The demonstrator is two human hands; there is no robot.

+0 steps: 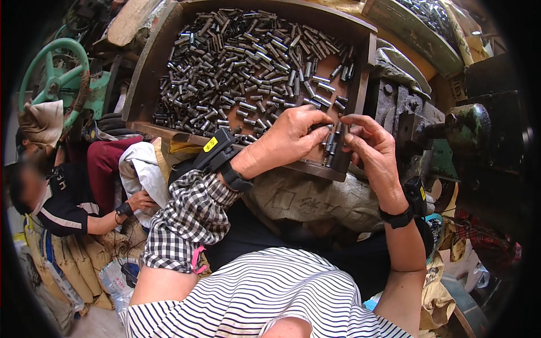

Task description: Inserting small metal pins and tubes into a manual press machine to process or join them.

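Note:
A wooden tray (363,73) full of short metal tubes (208,73) lies in front of me. Over its near right corner my left hand (293,132) is closed, thumb and fingers pinched together. Something small and dark shows at its fingertips, too covered to name. Facing it from the right, my right hand (369,143) pinches a short metal tube (345,128) between thumb and fingers. Just below the fingertips, a few more tubes (331,146) stand or lie close together in the tray's corner. Both wrists wear dark straps with small boxes.
A dark, greasy machine (468,132) stands close on the right. Another tray of metal parts (422,34) sits at the far right. At left are a green handwheel (53,79) and a seated person (67,194) holding white cloth. Sacking (315,197) hangs below the tray.

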